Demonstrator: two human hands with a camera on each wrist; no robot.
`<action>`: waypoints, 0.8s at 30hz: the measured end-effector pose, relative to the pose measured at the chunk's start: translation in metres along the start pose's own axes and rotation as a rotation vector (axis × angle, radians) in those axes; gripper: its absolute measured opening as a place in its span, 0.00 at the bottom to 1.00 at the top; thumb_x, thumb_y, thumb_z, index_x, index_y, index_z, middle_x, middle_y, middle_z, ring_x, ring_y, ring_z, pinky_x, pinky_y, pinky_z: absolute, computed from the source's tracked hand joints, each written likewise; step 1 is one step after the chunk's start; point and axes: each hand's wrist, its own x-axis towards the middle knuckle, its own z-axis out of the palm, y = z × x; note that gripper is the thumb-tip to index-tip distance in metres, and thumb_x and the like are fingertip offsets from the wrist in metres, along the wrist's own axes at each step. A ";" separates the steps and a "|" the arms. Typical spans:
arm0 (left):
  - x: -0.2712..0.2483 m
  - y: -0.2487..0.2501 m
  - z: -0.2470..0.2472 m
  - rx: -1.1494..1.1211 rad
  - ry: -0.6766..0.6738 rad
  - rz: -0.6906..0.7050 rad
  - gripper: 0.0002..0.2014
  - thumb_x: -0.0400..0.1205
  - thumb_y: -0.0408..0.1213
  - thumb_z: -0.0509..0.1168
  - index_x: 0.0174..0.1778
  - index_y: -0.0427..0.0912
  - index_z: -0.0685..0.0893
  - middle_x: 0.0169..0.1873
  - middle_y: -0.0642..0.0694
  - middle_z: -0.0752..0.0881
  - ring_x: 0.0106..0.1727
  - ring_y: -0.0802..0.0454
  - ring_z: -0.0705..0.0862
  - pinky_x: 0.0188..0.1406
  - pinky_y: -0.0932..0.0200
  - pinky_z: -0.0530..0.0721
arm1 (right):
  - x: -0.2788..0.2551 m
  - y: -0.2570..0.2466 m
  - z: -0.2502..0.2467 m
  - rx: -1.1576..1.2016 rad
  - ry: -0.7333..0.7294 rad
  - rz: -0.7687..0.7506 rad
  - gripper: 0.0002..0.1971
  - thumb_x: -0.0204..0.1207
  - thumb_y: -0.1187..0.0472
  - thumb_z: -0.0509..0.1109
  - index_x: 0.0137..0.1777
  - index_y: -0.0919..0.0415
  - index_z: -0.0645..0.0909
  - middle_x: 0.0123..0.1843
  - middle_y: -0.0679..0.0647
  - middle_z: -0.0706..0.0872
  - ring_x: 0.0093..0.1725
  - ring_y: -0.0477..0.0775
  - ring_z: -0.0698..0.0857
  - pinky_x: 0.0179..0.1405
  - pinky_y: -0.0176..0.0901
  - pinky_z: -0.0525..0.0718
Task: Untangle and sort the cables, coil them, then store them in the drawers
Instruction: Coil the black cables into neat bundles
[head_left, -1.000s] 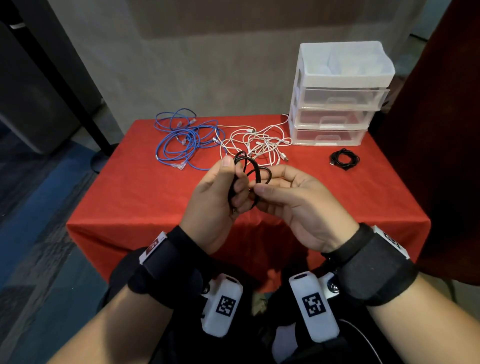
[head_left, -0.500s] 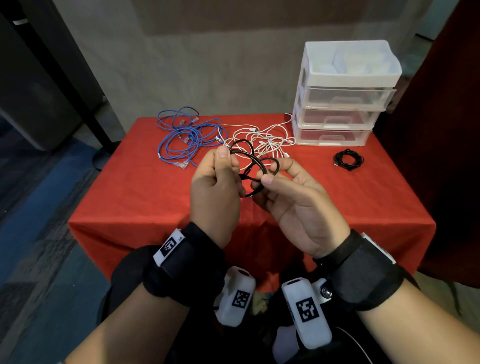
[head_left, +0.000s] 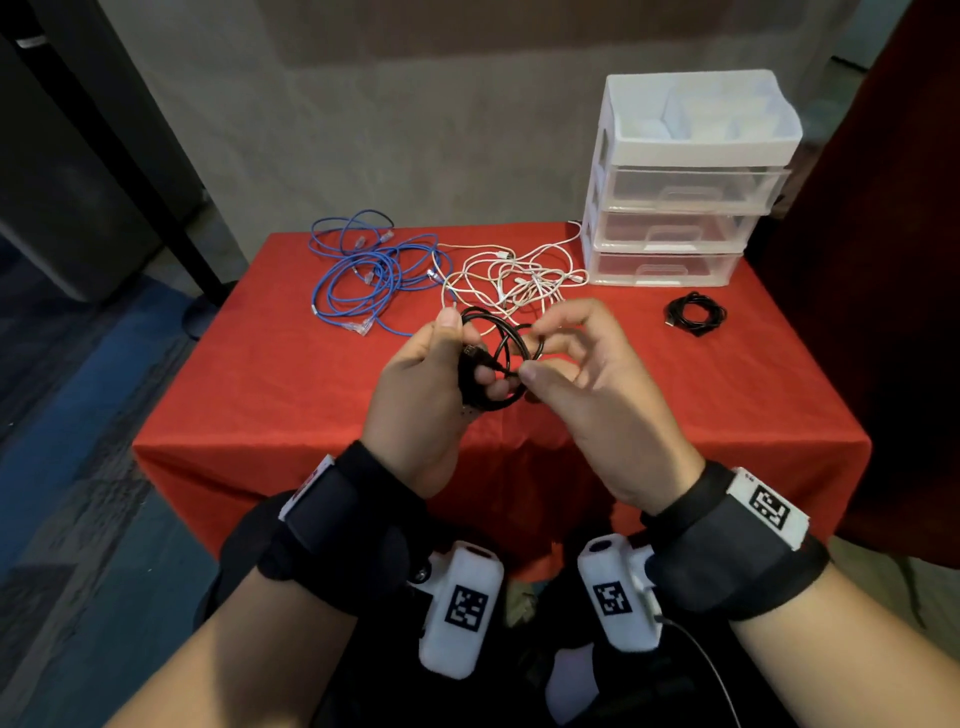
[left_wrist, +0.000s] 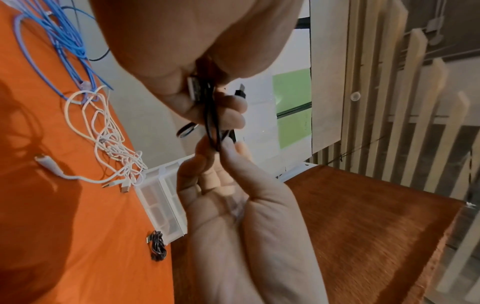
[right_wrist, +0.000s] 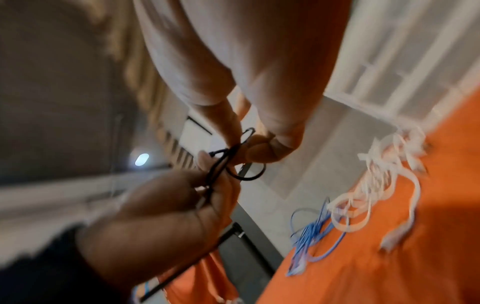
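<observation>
While the left hand (head_left: 421, 395) grips the black cable (head_left: 496, 358) coil at frame centre, loops upright, the right hand (head_left: 582, 384) pinches 1 strand just beside it. Drawers (head_left: 675, 228) sit upper right, nearer the right hand; both hands are approx. level, above the table (head_left: 260, 405).

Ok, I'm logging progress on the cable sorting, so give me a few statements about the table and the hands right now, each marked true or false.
1. Both hands hold the black cable above the table. True: the left hand grips its loops, the right hand pinches a strand.
2. A coiled black cable lies in front of the drawer unit. True.
3. The blue cables are neatly coiled. False: they lie in a loose tangle.
4. The bottom drawer stands pulled out. False: all three drawers look pushed in.
5. The white cables lie between the blue cables and the drawer unit. True.
</observation>
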 end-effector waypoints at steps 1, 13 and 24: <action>0.000 0.000 0.000 -0.012 0.000 -0.011 0.15 0.92 0.45 0.56 0.44 0.41 0.78 0.28 0.43 0.73 0.29 0.49 0.74 0.24 0.64 0.82 | -0.001 0.001 0.000 -0.112 -0.028 -0.025 0.10 0.82 0.76 0.68 0.59 0.65 0.78 0.48 0.75 0.82 0.41 0.60 0.79 0.44 0.52 0.76; 0.030 0.006 -0.033 0.046 0.161 -0.067 0.15 0.93 0.43 0.55 0.40 0.47 0.74 0.22 0.56 0.68 0.16 0.64 0.61 0.12 0.70 0.59 | 0.001 -0.031 -0.029 0.218 -0.021 0.005 0.05 0.84 0.60 0.67 0.49 0.49 0.82 0.66 0.56 0.87 0.67 0.53 0.83 0.69 0.59 0.77; 0.036 0.017 -0.047 -0.351 0.148 -0.282 0.16 0.93 0.41 0.52 0.40 0.44 0.74 0.26 0.53 0.76 0.19 0.64 0.67 0.17 0.73 0.68 | -0.015 -0.026 -0.052 -0.460 -0.369 0.060 0.03 0.84 0.66 0.70 0.51 0.66 0.82 0.39 0.61 0.92 0.41 0.55 0.89 0.48 0.40 0.80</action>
